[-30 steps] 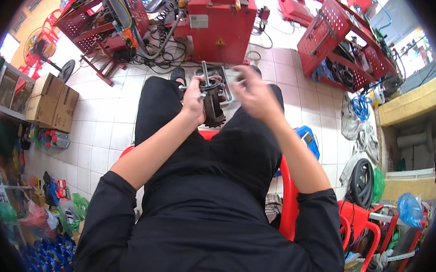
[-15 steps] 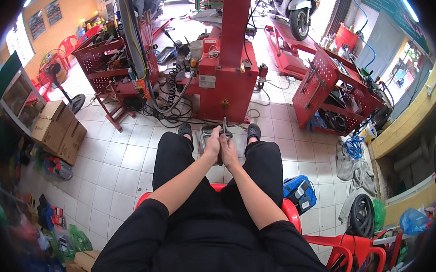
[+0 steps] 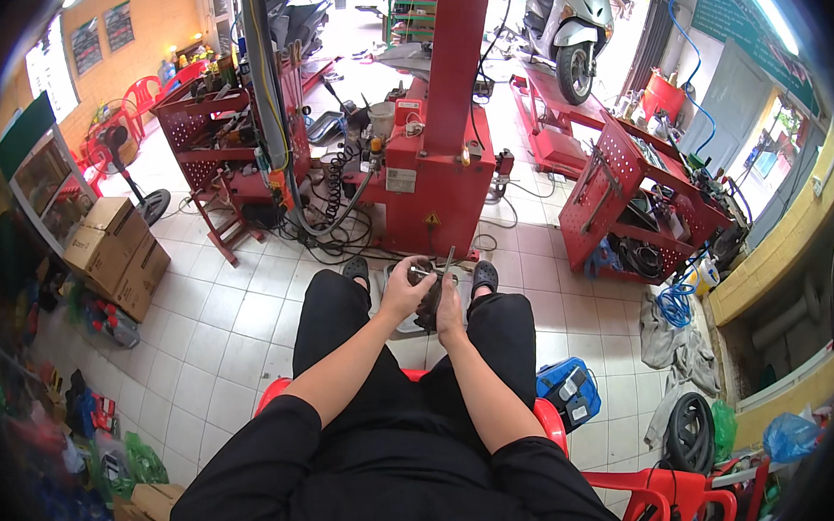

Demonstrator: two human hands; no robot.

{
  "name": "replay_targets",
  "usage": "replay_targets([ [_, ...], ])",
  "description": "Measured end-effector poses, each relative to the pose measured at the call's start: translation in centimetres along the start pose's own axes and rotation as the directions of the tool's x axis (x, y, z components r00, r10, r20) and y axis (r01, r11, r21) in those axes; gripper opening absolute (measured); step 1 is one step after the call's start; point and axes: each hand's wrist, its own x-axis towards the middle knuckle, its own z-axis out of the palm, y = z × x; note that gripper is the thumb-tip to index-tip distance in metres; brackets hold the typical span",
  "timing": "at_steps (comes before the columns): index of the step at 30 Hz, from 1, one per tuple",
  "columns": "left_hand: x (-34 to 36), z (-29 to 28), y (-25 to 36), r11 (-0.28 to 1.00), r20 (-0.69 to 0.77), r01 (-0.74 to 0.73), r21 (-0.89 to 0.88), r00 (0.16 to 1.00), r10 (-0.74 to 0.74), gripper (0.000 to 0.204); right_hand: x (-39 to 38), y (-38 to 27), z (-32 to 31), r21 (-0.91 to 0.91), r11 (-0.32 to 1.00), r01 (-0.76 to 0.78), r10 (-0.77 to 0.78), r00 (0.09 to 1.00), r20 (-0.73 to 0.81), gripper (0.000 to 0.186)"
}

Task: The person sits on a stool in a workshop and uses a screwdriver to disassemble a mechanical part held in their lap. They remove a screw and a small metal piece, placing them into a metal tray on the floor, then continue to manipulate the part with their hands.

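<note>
Both of my hands are between my knees, above a light grey tray on the floor. My right hand is closed round a dark mechanical part; a thin metal rod sticks up beside the fingers, slightly tilted. Just left of it, my left hand is closed, thumb and fingers pinching a small silvery metal piece whose kind is too small to make out. The dark part is largely hidden by my hands.
Ahead stands a red lift column base, with cables and hoses on the floor at its left. Red tool carts flank it. A blue tool case lies right of my chair, a red plastic chair behind it. Cardboard boxes stand left.
My hands have parted a little: the left has moved left with a small metal piece in its fingers. The rod has shifted right and leans with the right hand.
</note>
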Motion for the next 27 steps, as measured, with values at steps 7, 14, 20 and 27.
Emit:
replay_targets([
  [7, 0.1, -1.9, 1.6, 0.997, 0.114, 0.012, 0.08, 0.993, -0.021, 0.022, 0.4, 0.3, 0.6, 0.018, 1.0, 0.005, -0.006, 0.999, 0.042, 0.063],
  [14, 0.3, -2.4, 0.7, 1.0, 0.15, -0.003, -0.021, 0.989, 0.006, 0.019, -0.7, -1.5, 1.0, 0.043, 0.998, -0.043, 0.043, 0.999, 0.005, 0.062],
  [20, 0.5, -2.1, 0.0, 0.998, 0.057, 0.034, 0.045, 0.998, -0.037, 0.018, -0.5, -1.2, 0.9, 0.014, 0.999, -0.031, 0.032, 0.999, -0.01, 0.063],
  [27, 0.4, -2.3, 0.2, 1.0, 0.093, 0.022, 0.022, 0.995, -0.024, 0.019, -0.9, -1.6, 1.1, 0.05, 0.997, -0.051, 0.051, 0.999, -0.008, 0.065],
])
